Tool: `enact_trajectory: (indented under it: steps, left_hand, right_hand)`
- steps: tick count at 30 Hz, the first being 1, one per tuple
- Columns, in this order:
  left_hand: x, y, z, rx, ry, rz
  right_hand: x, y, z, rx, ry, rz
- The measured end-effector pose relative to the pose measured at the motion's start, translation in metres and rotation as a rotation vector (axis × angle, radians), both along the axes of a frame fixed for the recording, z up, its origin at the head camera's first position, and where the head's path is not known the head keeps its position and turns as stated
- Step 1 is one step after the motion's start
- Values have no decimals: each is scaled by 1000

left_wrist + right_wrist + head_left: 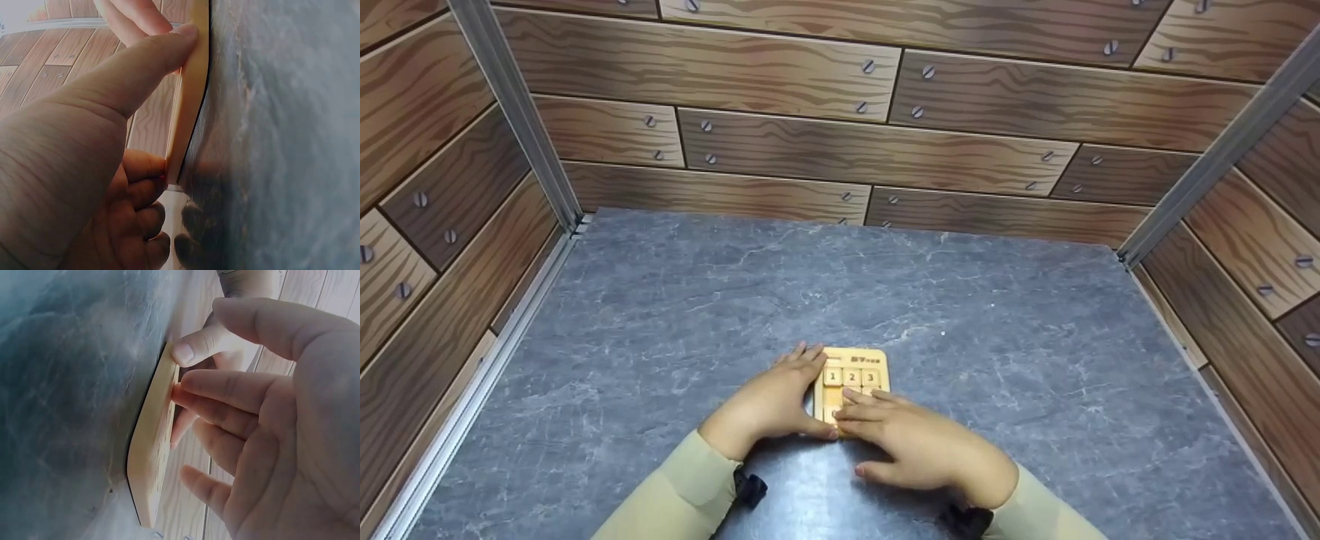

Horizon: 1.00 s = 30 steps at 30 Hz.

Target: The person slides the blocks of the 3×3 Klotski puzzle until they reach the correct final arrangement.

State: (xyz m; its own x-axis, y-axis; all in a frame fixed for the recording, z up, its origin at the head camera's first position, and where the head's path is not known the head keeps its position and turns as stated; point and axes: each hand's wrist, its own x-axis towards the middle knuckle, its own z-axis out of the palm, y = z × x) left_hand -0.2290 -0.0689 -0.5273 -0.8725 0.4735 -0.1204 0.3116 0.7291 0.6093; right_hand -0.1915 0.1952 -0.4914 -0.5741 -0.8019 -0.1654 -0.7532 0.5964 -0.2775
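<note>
grey tabletop (750,285), yellow number board (851,377)

The number board (846,363) is yellow, the tabletop (780,292) veined blue-grey, the walls (795,142) brown wood-grain.

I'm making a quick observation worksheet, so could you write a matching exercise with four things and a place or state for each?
Things:
1. Left hand
2. Right hand
3. Yellow number board
4. Back wall

Places and states:
A. Patterned like wooden planks
B. Fingers over the lower part of the board, thumb held apart from it
C. Lying on the grey tabletop
D. Holding the board at its left side

Right pairs: 1-D, 2-B, 3-C, 4-A
</note>
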Motion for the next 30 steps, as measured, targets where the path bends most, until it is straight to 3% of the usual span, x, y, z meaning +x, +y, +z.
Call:
enact_trajectory:
  steps: [12, 24, 30]
  left_hand:
    - [-1, -1, 1, -14, -2, -6]
    - [1, 0, -1, -10, -10, 6]
    - [0, -1, -1, -7, 1, -2]
  right_hand:
    - [-10, 8, 2, -23, 39, -124]
    - [-6, 4, -9, -12, -34, -75]
    - [-8, 7, -3, -2, -30, -64]
